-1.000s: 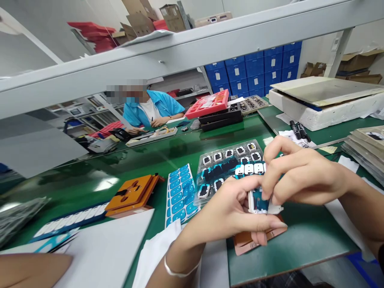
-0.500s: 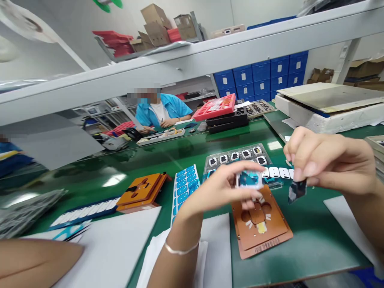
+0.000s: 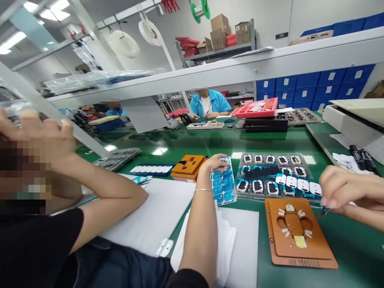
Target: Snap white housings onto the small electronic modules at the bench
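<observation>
My left hand point(image 3: 217, 163) is over the upper part of a sheet of blue rounded film pieces point(image 3: 223, 188), its fingers curled. Whatever lies between these fingers is too small to make out. At the right, my right hand point(image 3: 345, 190) pinches a small dark piece point(image 3: 323, 212) beside the upper right edge of an orange-brown fixture plate point(image 3: 318, 244). The plate's recessed middle shows bare, with white tabs and a yellow patch around it. Behind it, a clear tray point(image 3: 307, 160) bears several white frames with dark centres, and a strip of white rounded pieces point(image 3: 297, 183) crosses it.
At my left a person point(image 3: 111, 196) in black rests an elbow on white sheets point(image 3: 162, 200). A second orange fixture point(image 3: 188, 166) stands beyond. Loose white paper point(image 3: 225, 236) lies near my left forearm. Black markers point(image 3: 361, 158) and a white box point(image 3: 354, 120) are at the right.
The view has swung left. My left hand has moved away from above the orange plate to the blue sheet; the blue-and-white frame it held no longer shows clearly. My right hand has come lower.
</observation>
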`<state>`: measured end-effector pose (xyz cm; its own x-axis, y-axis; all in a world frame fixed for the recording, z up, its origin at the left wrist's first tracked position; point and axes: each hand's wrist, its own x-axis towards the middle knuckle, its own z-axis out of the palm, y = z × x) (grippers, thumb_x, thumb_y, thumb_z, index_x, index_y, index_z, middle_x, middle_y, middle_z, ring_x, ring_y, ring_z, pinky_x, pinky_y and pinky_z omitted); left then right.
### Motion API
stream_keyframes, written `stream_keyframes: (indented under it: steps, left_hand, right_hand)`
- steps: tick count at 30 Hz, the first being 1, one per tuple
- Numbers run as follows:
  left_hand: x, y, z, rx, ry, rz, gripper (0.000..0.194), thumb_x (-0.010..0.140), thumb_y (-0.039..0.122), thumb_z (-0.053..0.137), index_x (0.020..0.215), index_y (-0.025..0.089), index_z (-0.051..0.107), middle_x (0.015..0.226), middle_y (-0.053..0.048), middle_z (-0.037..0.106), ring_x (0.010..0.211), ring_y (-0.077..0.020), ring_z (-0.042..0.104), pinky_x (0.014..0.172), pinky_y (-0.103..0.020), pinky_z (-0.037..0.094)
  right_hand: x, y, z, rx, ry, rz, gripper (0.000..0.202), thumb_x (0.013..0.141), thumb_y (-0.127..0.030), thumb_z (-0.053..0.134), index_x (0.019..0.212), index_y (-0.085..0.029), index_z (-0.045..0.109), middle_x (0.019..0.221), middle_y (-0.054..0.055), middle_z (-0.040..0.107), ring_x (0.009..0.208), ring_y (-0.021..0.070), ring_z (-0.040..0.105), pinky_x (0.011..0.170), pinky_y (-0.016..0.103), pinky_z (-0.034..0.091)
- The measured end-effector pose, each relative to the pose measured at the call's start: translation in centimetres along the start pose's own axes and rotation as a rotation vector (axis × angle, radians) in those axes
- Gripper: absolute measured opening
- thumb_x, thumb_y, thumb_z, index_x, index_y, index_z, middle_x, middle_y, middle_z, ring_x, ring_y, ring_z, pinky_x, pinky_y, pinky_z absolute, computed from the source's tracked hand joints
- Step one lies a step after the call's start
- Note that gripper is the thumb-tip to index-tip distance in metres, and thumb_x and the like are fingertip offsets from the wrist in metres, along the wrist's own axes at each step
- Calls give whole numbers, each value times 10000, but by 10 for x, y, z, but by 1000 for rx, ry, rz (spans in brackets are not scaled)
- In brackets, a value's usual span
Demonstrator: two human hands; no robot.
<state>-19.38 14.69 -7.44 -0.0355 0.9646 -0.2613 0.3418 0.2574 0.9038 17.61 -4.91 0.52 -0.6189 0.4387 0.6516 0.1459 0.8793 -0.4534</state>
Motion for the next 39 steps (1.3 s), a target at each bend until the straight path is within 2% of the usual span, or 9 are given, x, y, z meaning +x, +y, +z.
stream_keyframes:
  steps: [4, 9, 12, 15, 21, 27, 32, 34, 39]
  left_hand:
    - [23, -12, 12, 35, 134, 119, 386, 943, 243, 645, 1308, 162, 551, 1261, -107, 604, 1009, -208, 660, 832, -381, 612]
    - [40, -21, 12, 355, 284, 91, 440, 957, 351, 616, 1354, 183, 529, 1441, -135, 487, 1255, -297, 542, 1029, -529, 504]
    - [41, -25, 19, 601, 246, 24, 541, 933, 404, 639, 1411, 200, 489, 1546, -137, 378, 1408, -357, 383, 1148, -626, 341]
    - [39, -26, 28, 797, 146, -57, 614, 926, 447, 637, 1461, 216, 442, 1591, -139, 314, 1457, -385, 301, 1179, -674, 245]
    - [29, -17, 30, 978, 55, -137, 629, 940, 484, 603, 1484, 231, 412, 1598, -136, 306, 1455, -380, 311, 1174, -670, 265]
    - [2, -12, 26, 982, 131, -194, 579, 941, 446, 617, 1442, 205, 457, 1537, -145, 392, 1388, -357, 414, 1131, -631, 365]
    - [-34, -17, 23, 936, 184, -98, 538, 947, 415, 616, 1420, 200, 475, 1507, -141, 424, 1343, -336, 463, 1099, -594, 418]
    - [-51, -21, 21, 915, 176, -73, 514, 947, 405, 621, 1398, 192, 495, 1481, -138, 452, 1321, -326, 486, 1085, -578, 438]
    - [-96, -33, 18, 833, 101, -72, 411, 935, 348, 651, 1300, 177, 573, 1405, -125, 525, 1265, -298, 536, 1055, -539, 477]
  right_hand:
    - [-3, 4, 5, 23, -28, 55, 281, 937, -104, 559, 1079, -326, 655, 882, 7, 714, 814, 184, 653, 717, 358, 566]
    - [-2, 7, 7, 32, -53, 81, 304, 925, -94, 565, 1082, -335, 667, 883, 29, 725, 815, 204, 666, 702, 362, 574]
    - [2, 8, 9, 29, -50, 98, 335, 909, -66, 569, 1087, -331, 669, 860, 37, 725, 788, 196, 662, 670, 334, 573]
    - [3, 7, 13, 26, -15, 149, 292, 903, -98, 616, 1065, -332, 681, 844, 25, 721, 759, 187, 662, 651, 312, 570]
    - [1, 1, 11, 95, -40, 124, 234, 914, -102, 636, 1030, -297, 695, 846, 7, 686, 758, 147, 659, 655, 253, 544]
    - [2, -16, 0, 105, -8, -8, 221, 917, -61, 602, 978, -263, 665, 823, -7, 659, 749, 119, 640, 667, 223, 522]
    - [2, -29, -8, 97, 28, -70, 163, 922, -92, 609, 902, -243, 667, 875, 14, 659, 774, 126, 647, 678, 218, 527]
    - [0, -32, -12, 101, 39, -73, 148, 932, -110, 609, 873, -233, 667, 920, 28, 674, 821, 138, 661, 713, 229, 534]
    - [-4, -36, -22, 177, 42, -62, 60, 967, -194, 622, 951, -233, 664, 845, 17, 702, 807, 153, 655, 723, 258, 521]
